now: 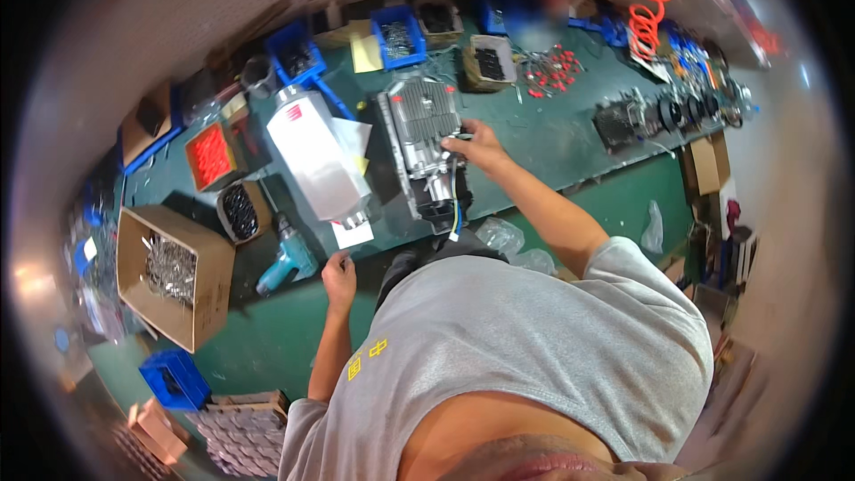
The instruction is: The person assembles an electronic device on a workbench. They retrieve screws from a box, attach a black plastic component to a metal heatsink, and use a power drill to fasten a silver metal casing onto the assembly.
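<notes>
A finned grey metal housing lies on the bench in front of me, with a round metal neck, a black lower end and a thin cable along its right side. My right hand grips the right edge of this housing, thumb on top, some fingertips hidden. By the bench's front edge, my left hand is curled closed, and nothing shows in it. A smooth silver cylinder-ended casing lies left of the housing, over white sheets. Nearest to my left hand is a teal cordless drill, lying on its side.
On the left stand a large cardboard box of metal parts and a box of red pieces. Blue bins line the back. Red-tipped parts lie loose behind. Another mechanical assembly sits far right, below a coiled orange hose.
</notes>
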A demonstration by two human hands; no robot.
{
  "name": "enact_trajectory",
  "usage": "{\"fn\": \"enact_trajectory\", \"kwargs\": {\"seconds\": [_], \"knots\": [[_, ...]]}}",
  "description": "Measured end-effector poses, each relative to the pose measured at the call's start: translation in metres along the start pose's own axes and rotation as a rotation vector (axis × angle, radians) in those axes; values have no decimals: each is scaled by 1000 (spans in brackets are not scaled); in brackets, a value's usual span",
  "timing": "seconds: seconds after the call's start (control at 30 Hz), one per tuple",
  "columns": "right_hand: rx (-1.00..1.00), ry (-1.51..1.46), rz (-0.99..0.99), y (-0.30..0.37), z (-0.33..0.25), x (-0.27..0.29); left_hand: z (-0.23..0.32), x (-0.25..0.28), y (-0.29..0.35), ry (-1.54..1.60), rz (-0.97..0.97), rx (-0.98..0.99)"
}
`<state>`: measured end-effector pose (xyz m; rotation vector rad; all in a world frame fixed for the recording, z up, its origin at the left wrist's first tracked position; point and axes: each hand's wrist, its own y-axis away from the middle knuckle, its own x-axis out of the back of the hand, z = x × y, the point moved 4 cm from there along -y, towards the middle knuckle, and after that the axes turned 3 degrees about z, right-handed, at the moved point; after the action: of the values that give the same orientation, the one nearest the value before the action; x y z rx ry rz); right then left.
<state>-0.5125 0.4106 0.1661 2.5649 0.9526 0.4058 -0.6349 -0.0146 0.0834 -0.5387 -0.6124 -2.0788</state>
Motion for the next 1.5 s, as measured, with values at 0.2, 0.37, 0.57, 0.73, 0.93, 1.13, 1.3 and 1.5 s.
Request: {"fn": "enact_trajectory", "kwargs": {"seconds": [0.2, 0.37, 0.57, 0.73, 0.93, 1.13, 1.3, 1.5], "knots": [[27, -67, 26, 13, -8, -4, 6, -3, -8, -64, -94, -69], [-4, -147, 43, 14, -4, 0, 36, -4, -2, -63, -106, -38], [24, -66, 36, 7, -14, -1, 28, 5, 41, -173, -96, 26], [-71, -104, -176, 21, -34, -20, -4, 34, 105, -193, 74, 177], [32, -115, -84, -17, 16, -5, -58, 95, 117, -231, 333, 260], [-111, -14, -78, -14, 13, -14, -185, 211, 118, 201, 959, 852], [-225, 48, -6, -18, 8, 9, -225, 324, 70, 452, 1328, 769], [-406, 300, 129, -16, -10, 22, -245, 430, 24, 500, 1100, 593]]}}
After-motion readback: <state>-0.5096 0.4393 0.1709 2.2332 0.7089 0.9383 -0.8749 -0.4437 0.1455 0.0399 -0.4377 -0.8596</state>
